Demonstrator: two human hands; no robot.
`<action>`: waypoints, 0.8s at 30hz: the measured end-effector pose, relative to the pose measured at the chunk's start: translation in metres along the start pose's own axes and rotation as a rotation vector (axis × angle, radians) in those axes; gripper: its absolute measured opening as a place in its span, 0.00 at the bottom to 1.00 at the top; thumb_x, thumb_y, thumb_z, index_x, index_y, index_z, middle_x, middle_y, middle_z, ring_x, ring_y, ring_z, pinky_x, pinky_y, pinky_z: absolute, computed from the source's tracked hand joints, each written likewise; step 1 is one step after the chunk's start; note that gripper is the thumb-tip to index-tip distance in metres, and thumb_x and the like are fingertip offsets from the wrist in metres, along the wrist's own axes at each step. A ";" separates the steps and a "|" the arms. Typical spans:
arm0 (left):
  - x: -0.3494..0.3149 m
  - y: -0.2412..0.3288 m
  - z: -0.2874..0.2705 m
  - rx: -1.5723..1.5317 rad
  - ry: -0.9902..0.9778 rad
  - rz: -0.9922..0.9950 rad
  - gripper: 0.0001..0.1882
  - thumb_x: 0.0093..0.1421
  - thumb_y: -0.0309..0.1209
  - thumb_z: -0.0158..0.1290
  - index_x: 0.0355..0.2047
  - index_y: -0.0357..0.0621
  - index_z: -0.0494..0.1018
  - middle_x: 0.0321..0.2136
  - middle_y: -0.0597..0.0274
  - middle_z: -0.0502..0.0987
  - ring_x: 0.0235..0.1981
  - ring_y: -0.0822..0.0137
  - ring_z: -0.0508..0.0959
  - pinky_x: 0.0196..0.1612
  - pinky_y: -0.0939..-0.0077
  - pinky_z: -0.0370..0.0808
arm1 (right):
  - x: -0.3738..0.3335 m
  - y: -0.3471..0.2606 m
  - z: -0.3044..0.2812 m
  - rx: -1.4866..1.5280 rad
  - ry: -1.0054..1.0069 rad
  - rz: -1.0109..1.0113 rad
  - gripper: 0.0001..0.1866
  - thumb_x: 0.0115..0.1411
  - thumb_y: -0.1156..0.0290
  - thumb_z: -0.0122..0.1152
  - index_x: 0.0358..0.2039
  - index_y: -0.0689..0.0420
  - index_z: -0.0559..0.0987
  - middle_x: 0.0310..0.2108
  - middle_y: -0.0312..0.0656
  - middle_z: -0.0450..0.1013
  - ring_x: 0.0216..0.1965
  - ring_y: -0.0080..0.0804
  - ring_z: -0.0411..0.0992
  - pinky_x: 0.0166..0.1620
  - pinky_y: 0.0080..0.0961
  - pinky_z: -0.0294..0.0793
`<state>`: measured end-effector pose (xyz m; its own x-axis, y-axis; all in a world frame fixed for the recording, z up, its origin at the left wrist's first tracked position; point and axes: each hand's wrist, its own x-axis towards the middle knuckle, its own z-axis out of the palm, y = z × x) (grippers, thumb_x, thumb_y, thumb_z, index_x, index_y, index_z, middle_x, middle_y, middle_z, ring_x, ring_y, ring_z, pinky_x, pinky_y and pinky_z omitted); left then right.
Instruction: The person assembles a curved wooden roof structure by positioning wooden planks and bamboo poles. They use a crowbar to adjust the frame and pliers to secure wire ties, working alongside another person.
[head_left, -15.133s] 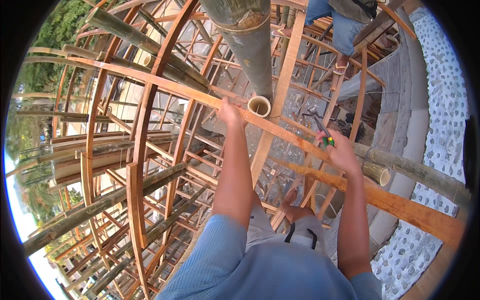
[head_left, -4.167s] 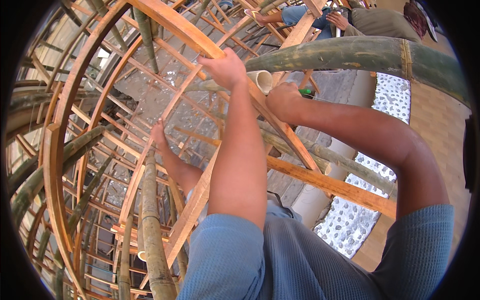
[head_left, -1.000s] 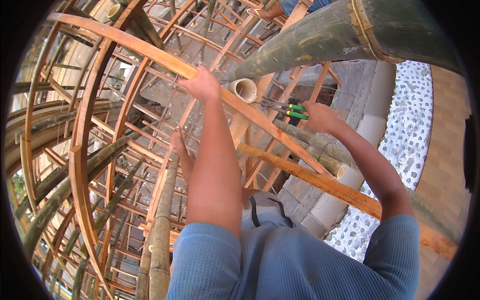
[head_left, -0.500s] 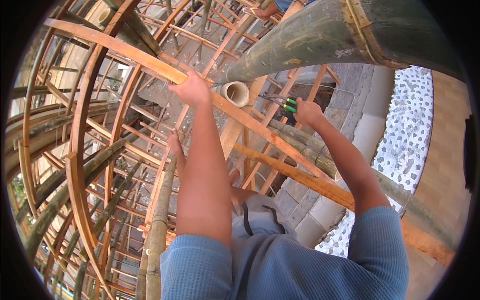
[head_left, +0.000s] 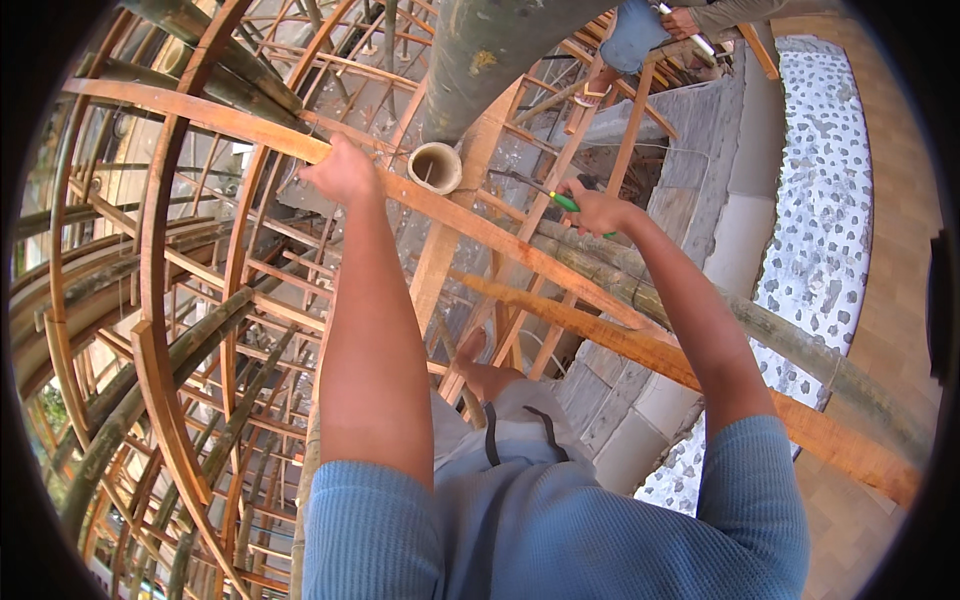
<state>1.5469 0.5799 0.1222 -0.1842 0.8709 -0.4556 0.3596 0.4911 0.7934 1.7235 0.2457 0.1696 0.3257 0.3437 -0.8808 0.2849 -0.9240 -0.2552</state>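
Observation:
My left hand [head_left: 343, 172] is wrapped round a long wooden strip [head_left: 480, 235], which slants from the upper left down to the right. My right hand [head_left: 592, 208] holds pliers with green and yellow handles [head_left: 563, 202]. Their dark metal jaws point up and left, over the framework; whether the jaws are parted I cannot tell. Between my hands stands the open end of a cut bamboo pole [head_left: 435, 168], just beyond the strip. A second wooden strip [head_left: 600, 340] crosses below my right hand, nearer to me.
A thick green bamboo pole [head_left: 490, 65] rises at the top. Curved wooden ribs [head_left: 160, 230] and bamboo poles [head_left: 215, 325] form an open lattice on the left, with gaps down to the ground. A spotted white strip [head_left: 820, 200] runs along the right. Another person's hand [head_left: 680, 22] holds a white stick-like thing.
The view has shifted, and the thick bamboo now stands further left. The other person's knee and hand have come into sight. My right hand has moved a little left with the pliers; my left keeps its grip.

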 end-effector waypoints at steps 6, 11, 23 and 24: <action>-0.002 0.007 -0.003 -0.075 -0.018 -0.020 0.36 0.57 0.39 0.56 0.58 0.27 0.58 0.49 0.29 0.74 0.50 0.36 0.77 0.56 0.46 0.72 | -0.084 -0.013 -0.041 0.012 0.006 -0.038 0.08 0.60 0.79 0.53 0.40 0.56 0.74 0.34 0.40 0.76 0.31 0.29 0.75 0.33 0.31 0.74; 0.007 -0.002 0.001 -0.115 -0.016 -0.018 0.35 0.58 0.38 0.56 0.58 0.27 0.58 0.50 0.29 0.73 0.50 0.36 0.77 0.56 0.46 0.72 | -0.092 -0.100 -0.016 -0.711 0.232 -0.217 0.13 0.59 0.75 0.59 0.44 0.54 0.84 0.44 0.45 0.78 0.47 0.39 0.76 0.49 0.39 0.72; 0.002 0.009 -0.011 -0.602 -0.168 -0.218 0.39 0.56 0.32 0.59 0.63 0.26 0.56 0.49 0.41 0.74 0.46 0.49 0.78 0.53 0.57 0.75 | -0.116 -0.209 -0.010 -1.203 0.179 -0.012 0.15 0.59 0.71 0.61 0.47 0.54 0.85 0.57 0.37 0.73 0.61 0.41 0.68 0.55 0.56 0.67; 0.003 0.006 -0.014 -0.569 -0.189 -0.181 0.38 0.56 0.31 0.59 0.63 0.25 0.57 0.49 0.41 0.74 0.46 0.50 0.78 0.52 0.59 0.75 | -0.116 -0.202 -0.004 -1.171 0.215 0.007 0.15 0.59 0.71 0.61 0.46 0.54 0.85 0.57 0.38 0.73 0.60 0.41 0.68 0.54 0.55 0.67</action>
<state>1.5360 0.5855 0.1309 -0.0125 0.7802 -0.6254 -0.2155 0.6086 0.7636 1.6316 0.3932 0.3248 0.4430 0.4638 -0.7672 0.8963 -0.2488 0.3671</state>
